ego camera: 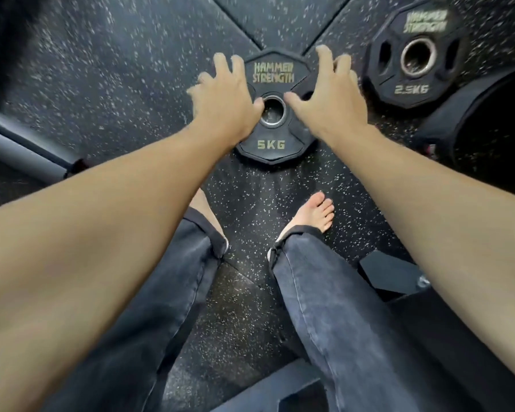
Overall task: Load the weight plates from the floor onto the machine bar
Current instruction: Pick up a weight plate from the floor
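A black 5 kg weight plate marked "Hammer Strength" lies flat on the speckled rubber floor, straight ahead of my feet. My left hand reaches over its left side with fingers spread, thumb near the metal centre hole. On the plate's right side my right hand is spread likewise, its thumb also by the hole. Neither hand grips the plate. A smaller black 2.5 kg plate lies flat at the upper right, apart from both hands.
A grey machine frame tube runs along the left. A black padded machine part sits at the right, beside the 2.5 kg plate. My bare feet stand just behind the 5 kg plate. Dark machine base pieces lie at the bottom right.
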Demonstrator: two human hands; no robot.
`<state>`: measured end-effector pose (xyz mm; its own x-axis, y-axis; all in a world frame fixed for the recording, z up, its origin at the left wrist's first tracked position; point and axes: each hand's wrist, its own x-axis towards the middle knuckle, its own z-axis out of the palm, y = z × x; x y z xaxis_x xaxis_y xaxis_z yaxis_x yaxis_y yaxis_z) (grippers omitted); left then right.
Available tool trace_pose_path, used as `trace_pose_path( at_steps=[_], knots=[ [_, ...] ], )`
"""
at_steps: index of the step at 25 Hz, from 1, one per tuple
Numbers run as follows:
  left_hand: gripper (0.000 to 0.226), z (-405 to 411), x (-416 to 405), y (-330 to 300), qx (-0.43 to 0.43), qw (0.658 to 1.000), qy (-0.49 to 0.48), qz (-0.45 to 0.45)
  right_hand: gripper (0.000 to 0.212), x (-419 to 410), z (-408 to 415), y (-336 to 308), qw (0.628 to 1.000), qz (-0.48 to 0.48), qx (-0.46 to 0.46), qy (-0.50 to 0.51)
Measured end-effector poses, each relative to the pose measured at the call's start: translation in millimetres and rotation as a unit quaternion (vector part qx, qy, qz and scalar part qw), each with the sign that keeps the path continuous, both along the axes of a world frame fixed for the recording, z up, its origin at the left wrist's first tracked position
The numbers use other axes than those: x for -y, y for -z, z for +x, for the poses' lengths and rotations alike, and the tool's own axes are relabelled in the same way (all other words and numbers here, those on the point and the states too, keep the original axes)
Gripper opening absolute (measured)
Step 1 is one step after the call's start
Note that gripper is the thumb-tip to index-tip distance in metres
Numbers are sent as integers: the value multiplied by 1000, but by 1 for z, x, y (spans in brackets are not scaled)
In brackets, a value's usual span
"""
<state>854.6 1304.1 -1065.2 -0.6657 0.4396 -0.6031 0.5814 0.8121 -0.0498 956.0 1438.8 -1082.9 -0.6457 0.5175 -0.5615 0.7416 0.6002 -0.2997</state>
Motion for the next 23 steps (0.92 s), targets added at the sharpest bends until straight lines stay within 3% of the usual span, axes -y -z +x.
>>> trace_pose_path(
  at_steps=[3,6,13,23],
  knots=[
    [79,0,1,52,28,999,-27,-2,92,11,-4,51,999,7,50,16],
    [78,2,2,94,25,998,-54,2,86,13,-7,89,995,18,85,44],
    [79,-2,9,141,-8,997,-73,-14,90,18,-4,132,986,77,138,55],
    [45,-11,10,142,18,985,-167,40,54,21,-9,121,983,71,87,145]
  ],
)
